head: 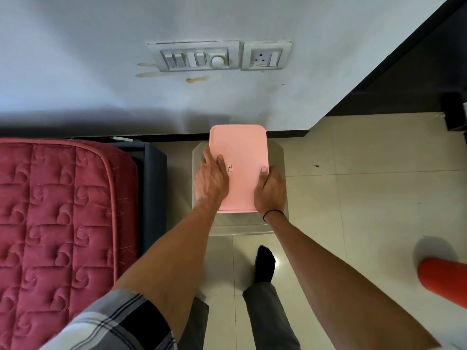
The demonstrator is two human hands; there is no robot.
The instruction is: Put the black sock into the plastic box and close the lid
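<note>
Both hands hold a pink lid [240,152] by its long edges: the left hand [212,179] at the left edge, the right hand [271,190] at the right, each thumb lying on top. Beneath it stands a clear plastic stool [240,226] on the tiled floor [353,198]. A red quilted bed [58,210] lies to the left.

The wall [101,84] stands just behind the stool [276,154], the bed [55,210] crowds its left, open floor [353,198] lies right.

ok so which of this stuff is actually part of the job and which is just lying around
Job: pink lid, plastic box under it, left hand and right hand holding the lid.

Just around: red quilted mattress, switch panel, wall socket, orange object, foot in a worn black sock.
</note>
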